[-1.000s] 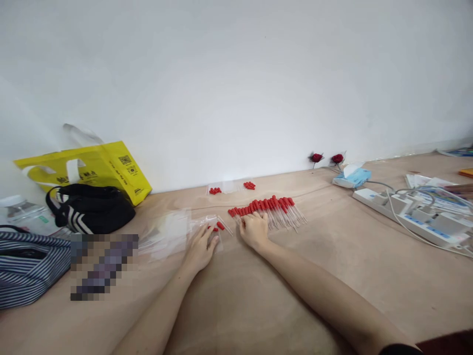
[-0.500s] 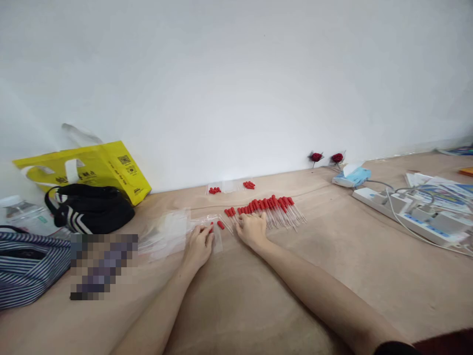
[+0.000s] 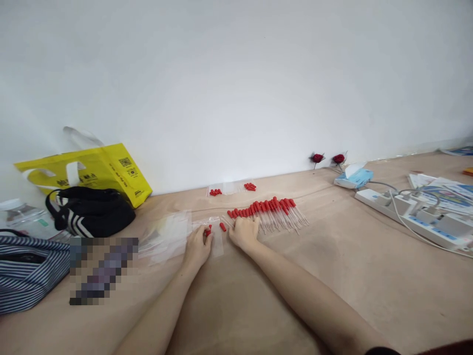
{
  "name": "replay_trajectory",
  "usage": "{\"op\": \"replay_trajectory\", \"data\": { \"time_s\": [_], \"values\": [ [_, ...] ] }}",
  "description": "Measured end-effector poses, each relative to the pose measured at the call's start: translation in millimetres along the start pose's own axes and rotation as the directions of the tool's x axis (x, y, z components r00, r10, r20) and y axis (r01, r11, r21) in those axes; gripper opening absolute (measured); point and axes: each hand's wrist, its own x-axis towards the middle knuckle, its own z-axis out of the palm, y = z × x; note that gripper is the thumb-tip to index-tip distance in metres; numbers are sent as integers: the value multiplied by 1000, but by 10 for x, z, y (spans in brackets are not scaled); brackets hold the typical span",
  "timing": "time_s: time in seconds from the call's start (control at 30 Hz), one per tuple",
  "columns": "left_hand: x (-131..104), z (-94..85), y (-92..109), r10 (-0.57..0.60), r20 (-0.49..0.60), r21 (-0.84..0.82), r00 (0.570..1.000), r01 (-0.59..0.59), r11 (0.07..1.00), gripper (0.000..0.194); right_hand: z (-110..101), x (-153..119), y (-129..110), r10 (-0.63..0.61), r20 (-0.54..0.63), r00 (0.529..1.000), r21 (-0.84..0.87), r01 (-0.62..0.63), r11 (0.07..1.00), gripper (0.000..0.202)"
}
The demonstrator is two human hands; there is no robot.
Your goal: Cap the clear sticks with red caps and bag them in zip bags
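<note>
My left hand has its thumb and fingers closed around a small red rubber bulb, above a clear zip bag. Just to the right, another loose red rubber bulb lies on the bag. My right hand is curled over the near left end of a row of glass droppers with red bulbs. Its fingertips are hidden, so what they grip does not show. Thin bare glass tubes lie beside its left edge.
Stacked clear bags lie left of my left hand. Small groups of red bulbs rest by the wall. A black bag and yellow bag stand left. A power strip with cables, tissues and papers lie right.
My right hand has drawn slightly left and toward me, its fingers now more curled. The red bulb at my left hand now sits between thumb and fingers. The view shifted a little.
</note>
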Motion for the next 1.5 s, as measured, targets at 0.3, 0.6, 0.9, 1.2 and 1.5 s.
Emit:
{"op": "replay_trajectory", "data": {
  "time_s": [0.3,0.6,0.9,1.2,1.5],
  "values": [
    [-80,-55,132,64,-118,-114,991,-78,990,17,-38,4,-10,29,13,999,14,-30,999,21],
    [-307,-146,512,320,83,-271,944,-288,918,18,-259,-269,657,-238,-117,964,88,249,965,20],
    [-408,-120,639,368,221,-313,903,-292,904,20,-526,-483,1574,-469,-60,881,195,471,860,20],
    [-362,-34,690,326,223,-279,919,-260,924,20,-495,-442,1276,-480,-15,877,253,468,847,19],
    [-372,-6,726,321,155,-332,934,-257,908,15,-375,-445,1168,-431,-88,898,191,440,878,7]
  ]
}}
